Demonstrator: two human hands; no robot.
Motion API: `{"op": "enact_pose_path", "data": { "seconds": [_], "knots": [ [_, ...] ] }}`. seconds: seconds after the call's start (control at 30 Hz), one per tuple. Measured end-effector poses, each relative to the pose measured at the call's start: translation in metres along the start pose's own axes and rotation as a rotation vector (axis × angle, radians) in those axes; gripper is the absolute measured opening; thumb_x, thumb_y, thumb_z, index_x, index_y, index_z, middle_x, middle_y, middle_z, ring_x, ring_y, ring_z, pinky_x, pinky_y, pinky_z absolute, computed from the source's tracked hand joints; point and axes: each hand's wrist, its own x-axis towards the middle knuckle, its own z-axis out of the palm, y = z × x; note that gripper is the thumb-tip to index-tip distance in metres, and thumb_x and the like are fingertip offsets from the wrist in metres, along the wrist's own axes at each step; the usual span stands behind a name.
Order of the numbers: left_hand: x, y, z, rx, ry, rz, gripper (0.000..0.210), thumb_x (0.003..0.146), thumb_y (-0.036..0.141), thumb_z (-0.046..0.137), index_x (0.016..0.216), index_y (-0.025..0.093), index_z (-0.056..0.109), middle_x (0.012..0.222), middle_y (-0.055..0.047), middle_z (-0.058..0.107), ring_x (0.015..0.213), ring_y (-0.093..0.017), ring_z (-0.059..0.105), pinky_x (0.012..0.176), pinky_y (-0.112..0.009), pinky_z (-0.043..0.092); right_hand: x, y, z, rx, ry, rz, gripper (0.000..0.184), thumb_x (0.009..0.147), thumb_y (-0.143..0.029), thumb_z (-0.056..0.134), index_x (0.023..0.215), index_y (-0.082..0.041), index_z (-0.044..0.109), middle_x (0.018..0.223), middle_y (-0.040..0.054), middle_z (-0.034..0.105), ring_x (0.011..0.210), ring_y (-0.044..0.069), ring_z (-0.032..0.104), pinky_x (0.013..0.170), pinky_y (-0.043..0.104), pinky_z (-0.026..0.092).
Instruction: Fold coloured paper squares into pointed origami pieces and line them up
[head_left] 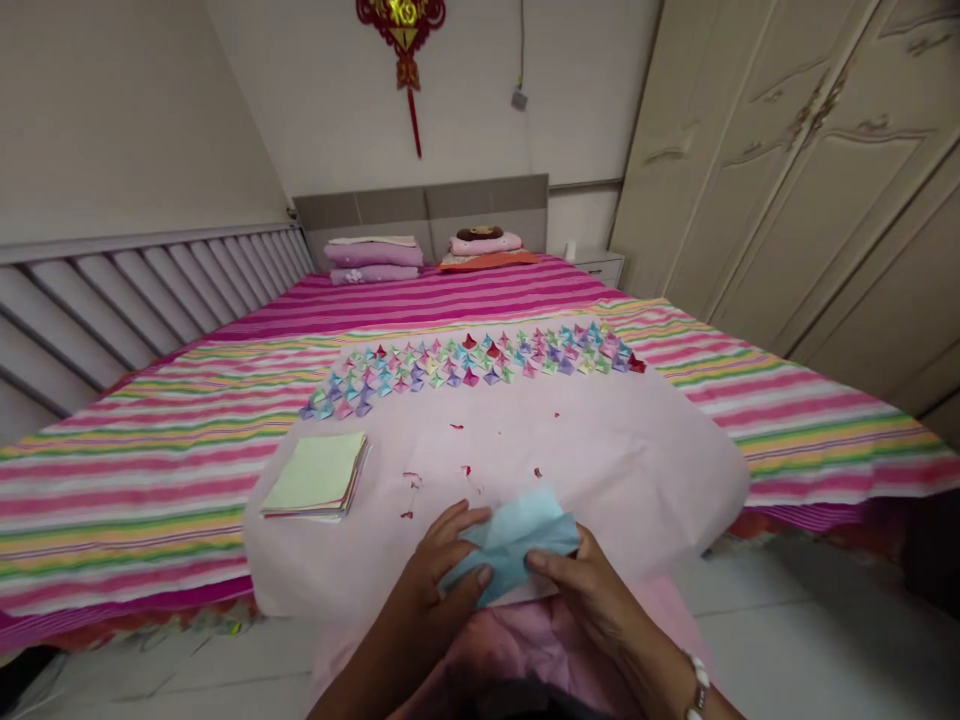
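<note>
Pink clothing [517, 640] shows nearest; over it the left hand [446, 565] and right hand [585, 580] pinch a blue paper [514, 550], each grip closed on one side, seemingly to steady its fold. The paper stack [319, 472] lies left on a pale sheet [637, 480], perhaps for easy reach, with folded pieces [470, 377] in rows beyond. The wardrobe [750, 190] looks closed, contents hidden.

The left hand [448, 562] and right hand [589, 582] hold blue paper [517, 538] at lower centre; folded papers [471, 377] spread mid-frame.
</note>
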Motion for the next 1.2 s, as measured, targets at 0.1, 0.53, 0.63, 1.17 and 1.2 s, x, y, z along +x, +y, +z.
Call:
{"op": "enact_pose_path", "data": {
  "seconds": [0.1, 0.53, 0.63, 1.17, 1.2],
  "knots": [
    [0.002, -0.005, 0.004, -0.078, 0.082, -0.034, 0.019, 0.083, 0.034, 0.061, 0.085, 0.021, 0.074, 0.144, -0.011, 0.051, 0.141, -0.034, 0.033, 0.115, -0.052, 0.025, 0.001, -0.004, 0.000, -0.008, 0.030, -0.005, 0.026, 0.060, -0.031, 0.087, 0.077, -0.015, 0.074, 0.067, 0.0012, 0.070, 0.063, 0.015, 0.060, 0.064, 0.027, 0.049],
    [0.010, -0.006, 0.028, -1.047, 0.179, -0.482, 0.040, 0.071, 0.038, 0.078, 0.101, 0.012, 0.068, 0.085, -0.009, 0.073, 0.078, -0.021, 0.068, 0.071, -0.031, 0.052, 0.004, -0.004, -0.002, 0.061, 0.171, 0.012, 0.024, 0.065, -0.033, 0.086, 0.081, -0.019, 0.076, 0.070, 0.0017, 0.071, 0.069, 0.017, 0.061, 0.068, 0.027, 0.050],
    [0.015, -0.008, 0.015, -0.896, 0.259, -0.443, 0.032, 0.071, 0.039, 0.078, 0.088, 0.013, 0.070, 0.071, -0.003, 0.069, 0.065, -0.015, 0.062, 0.065, -0.026, 0.049, 0.005, -0.009, -0.007, 0.008, 0.128, 0.042, 0.024, 0.066, -0.031, 0.085, 0.084, -0.019, 0.076, 0.069, 0.0010, 0.070, 0.065, 0.015, 0.060, 0.067, 0.026, 0.050],
    [0.025, 0.011, 0.026, -1.317, 0.316, -0.431, 0.018, 0.086, 0.022, 0.063, 0.102, 0.013, 0.062, 0.100, -0.013, 0.074, 0.098, -0.025, 0.069, 0.094, -0.040, 0.052, 0.002, -0.001, -0.006, -0.458, 0.099, -0.263, 0.035, 0.083, -0.039, 0.068, 0.115, -0.024, 0.063, 0.093, 0.0060, 0.070, 0.072, 0.018, 0.065, 0.069, 0.033, 0.053],
    [0.026, 0.012, 0.022, -1.318, 0.339, -0.455, 0.017, 0.088, 0.020, 0.060, 0.104, 0.012, 0.061, 0.100, -0.013, 0.074, 0.096, -0.024, 0.070, 0.093, -0.040, 0.052, 0.000, -0.002, -0.011, -0.560, 0.093, -0.360, 0.045, 0.083, -0.036, 0.069, 0.126, -0.027, 0.058, 0.107, 0.0085, 0.068, 0.084, 0.021, 0.066, 0.075, 0.037, 0.053]
  ]
}}
